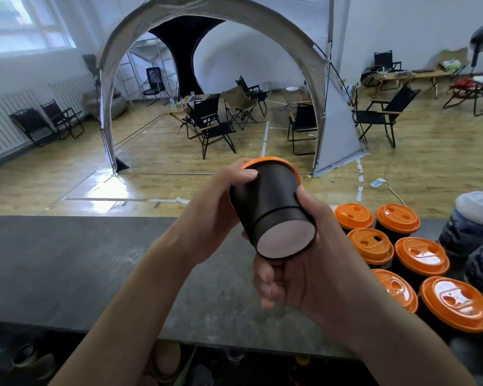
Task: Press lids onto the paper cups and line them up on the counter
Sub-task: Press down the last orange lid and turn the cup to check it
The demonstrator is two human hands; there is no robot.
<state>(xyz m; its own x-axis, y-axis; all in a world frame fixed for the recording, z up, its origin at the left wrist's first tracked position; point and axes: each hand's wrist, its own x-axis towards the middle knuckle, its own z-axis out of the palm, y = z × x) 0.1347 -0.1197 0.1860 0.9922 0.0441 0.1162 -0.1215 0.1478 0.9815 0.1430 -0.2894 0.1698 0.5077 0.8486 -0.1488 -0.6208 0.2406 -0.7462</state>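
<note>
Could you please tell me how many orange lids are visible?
7 lids. One caps the cup gripped by left hand and right hand; six sit in pairs at the counter's right. Others may be hidden.

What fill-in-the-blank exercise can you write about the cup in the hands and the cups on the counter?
1. The left hand and right hand hold one black cup, whose lid is ____.
2. The ____ of this cup faces the camera.
3. On the counter stand ____ more cups with lids of that colour.

Missing words: orange; bottom; six.
</note>
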